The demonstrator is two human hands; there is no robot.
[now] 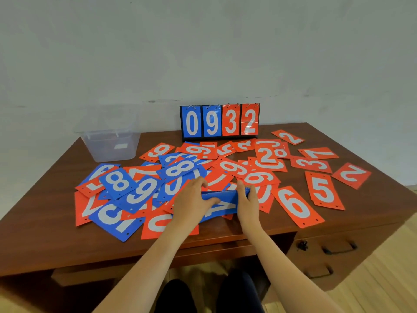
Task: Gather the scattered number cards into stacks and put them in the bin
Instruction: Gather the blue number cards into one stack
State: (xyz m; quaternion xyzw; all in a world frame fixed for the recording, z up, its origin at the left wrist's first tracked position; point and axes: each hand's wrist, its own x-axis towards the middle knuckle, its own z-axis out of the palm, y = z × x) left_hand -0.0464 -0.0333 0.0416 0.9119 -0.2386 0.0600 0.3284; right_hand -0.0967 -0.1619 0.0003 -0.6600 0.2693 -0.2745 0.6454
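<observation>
Between my two hands I hold a stack of blue number cards (222,202), tilted on its long edge just above the pile, a white digit showing on its front. My left hand (191,199) grips the stack's left end, thumb across the front. My right hand (247,198) clasps the right end. Several red and blue number cards lie scattered over the brown desk (45,199), among them a blue 8 (118,181), a blue 9 (143,190), a red 6 (296,205) and a red 5 (322,188). The clear plastic bin (110,141) stands at the desk's far left.
A flip scoreboard (220,122) reading 0932 stands upright at the back edge against the wall. Desk drawers with dark handles (338,248) sit at the front right. My knees show under the desk edge.
</observation>
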